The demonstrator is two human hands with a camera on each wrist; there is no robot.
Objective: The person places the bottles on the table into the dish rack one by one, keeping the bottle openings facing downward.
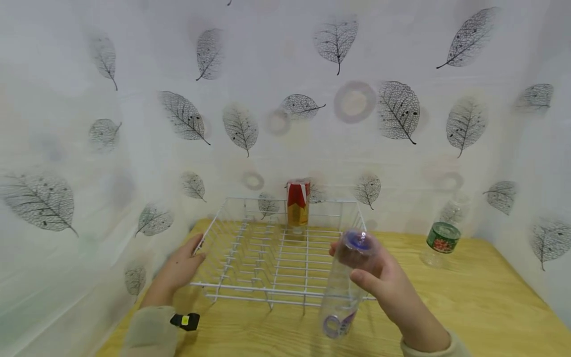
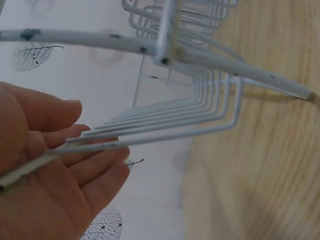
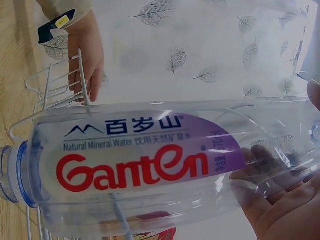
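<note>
My right hand (image 1: 388, 282) grips a clear plastic water bottle (image 1: 341, 292) near its base, in front of the white wire dish rack (image 1: 290, 290). Tilted in the head view, the bottle has its base up and its open mouth low, toward me. In the right wrist view its purple-and-white label (image 3: 135, 150) reads Ganten, and no cap shows on the neck. My left hand (image 1: 180, 265) rests against the rack's left side. The left wrist view shows the rack's rim wire crossing that palm, fingers (image 2: 107, 175) loosely extended behind the side wires.
A container with a red and yellow wrapper (image 1: 297, 203) stands at the rack's far side. On the wooden table (image 1: 486, 297) to the right is a clear bottle with a green label (image 1: 443, 238). A leaf-patterned sheet (image 1: 290, 59) hangs behind and at both sides.
</note>
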